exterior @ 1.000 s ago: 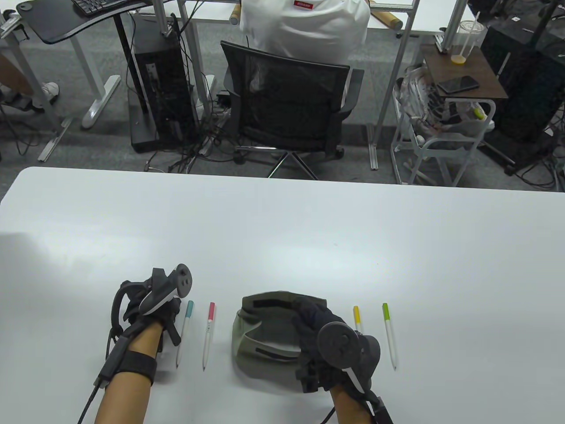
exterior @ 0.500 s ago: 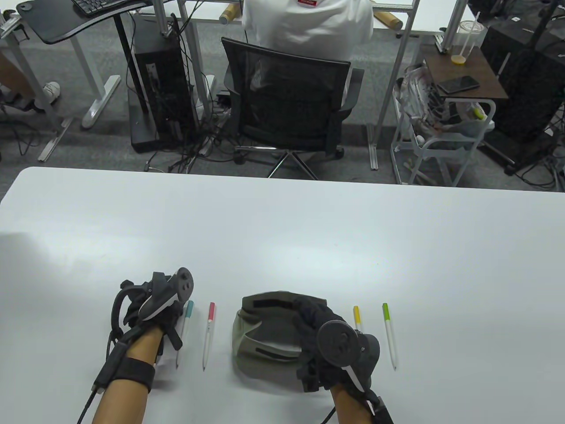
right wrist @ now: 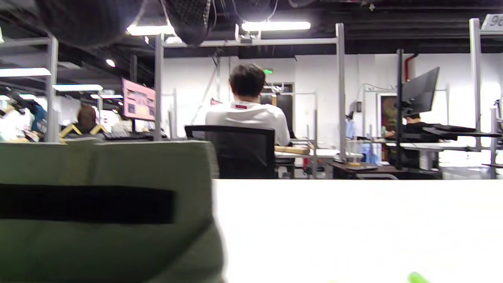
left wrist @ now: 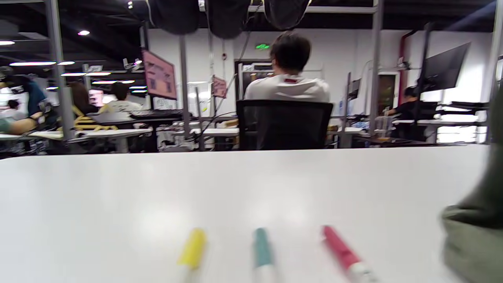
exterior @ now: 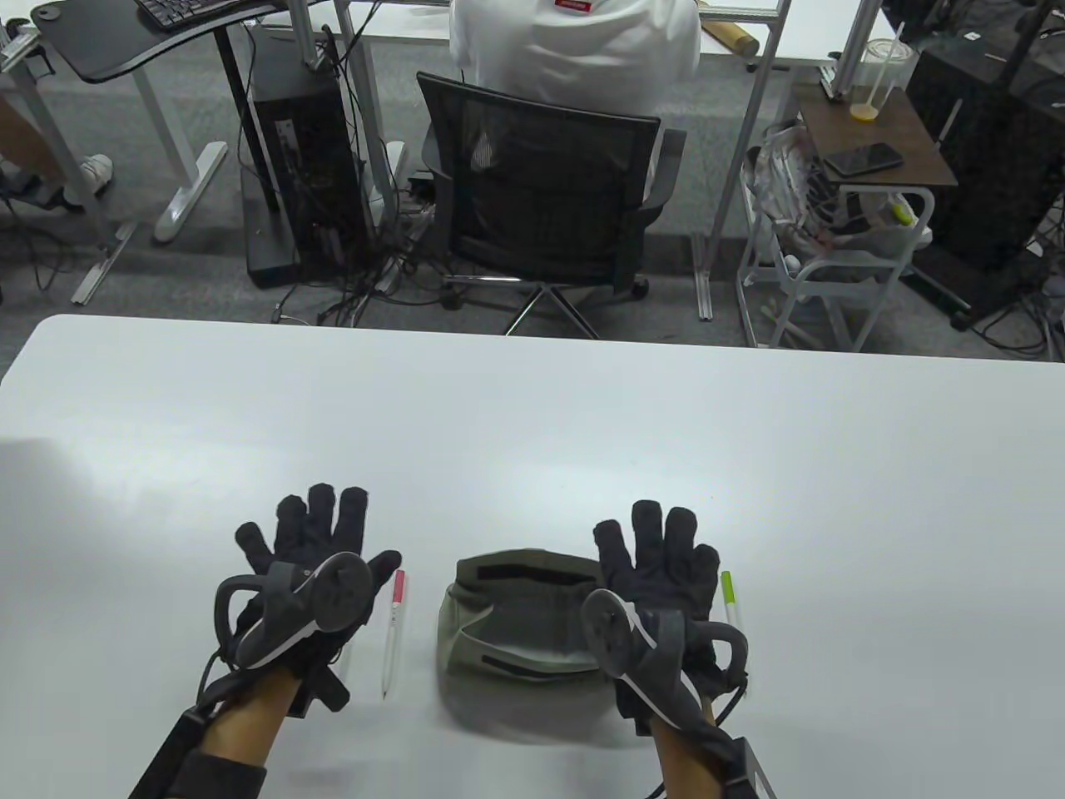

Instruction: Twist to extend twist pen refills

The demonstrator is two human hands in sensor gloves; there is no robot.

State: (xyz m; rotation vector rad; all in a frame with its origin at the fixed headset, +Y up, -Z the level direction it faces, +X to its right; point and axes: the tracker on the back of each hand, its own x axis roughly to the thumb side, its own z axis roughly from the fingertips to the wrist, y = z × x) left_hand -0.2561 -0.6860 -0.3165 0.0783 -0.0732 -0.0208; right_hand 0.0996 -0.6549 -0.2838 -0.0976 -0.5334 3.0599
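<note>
Both gloved hands are open, fingers spread and pointing away from me, low over the white table (exterior: 532, 433). My left hand (exterior: 316, 533) covers the teal-capped pen, which shows in the left wrist view (left wrist: 261, 247) between a yellow-capped pen (left wrist: 192, 247) and a pink-capped pen (left wrist: 342, 251). The pink-capped pen (exterior: 393, 624) lies just right of the left hand. My right hand (exterior: 657, 541) is over the right edge of the olive pouch (exterior: 507, 616) and hides another yellow-capped pen. A green-capped pen (exterior: 730, 593) lies at its right. Neither hand holds anything.
The pouch fills the left of the right wrist view (right wrist: 102, 212), with the green pen's cap at the bottom edge (right wrist: 416, 278). Beyond the table's far edge are a black office chair (exterior: 541, 191) with a seated person and desks.
Both hands have opened and spread flat. The right hand has let go of the pouch and now covers the yellow-capped pen. The left hand has moved over the teal-capped pen.
</note>
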